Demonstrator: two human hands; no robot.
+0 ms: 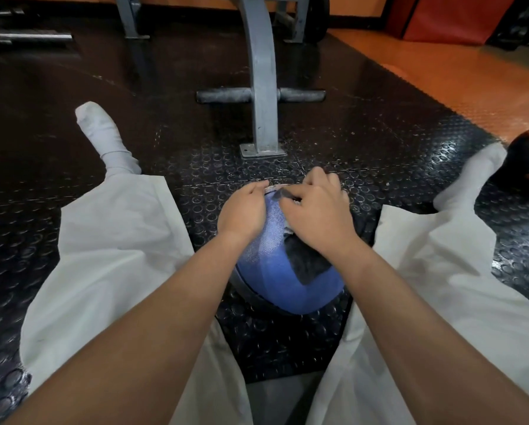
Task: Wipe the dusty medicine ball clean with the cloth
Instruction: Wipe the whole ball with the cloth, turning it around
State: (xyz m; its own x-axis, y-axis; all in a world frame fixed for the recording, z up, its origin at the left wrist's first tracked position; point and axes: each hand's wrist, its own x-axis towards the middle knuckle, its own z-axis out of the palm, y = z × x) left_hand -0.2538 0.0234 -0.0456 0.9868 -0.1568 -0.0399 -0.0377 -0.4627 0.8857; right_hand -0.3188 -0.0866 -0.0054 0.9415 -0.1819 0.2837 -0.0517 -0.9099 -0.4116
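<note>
The blue-and-black medicine ball (pixel 287 280) sits on the studded rubber floor mat (pixel 379 142) between the person's outstretched legs. On its far upper side, the left hand (pixel 241 214) lies curled against the ball with its fingertips on a pale edge of the cloth (pixel 280 194). The right hand (pixel 319 217) presses down, fingers bunched around the cloth. Wiping looks under way at the top. Next, I judge, the ball needs rolling to bring unwiped panels up. Beyond stands a grey bench frame (pixel 261 87).

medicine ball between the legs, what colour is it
The medicine ball is blue with a black panel, seen in the head view.
</note>
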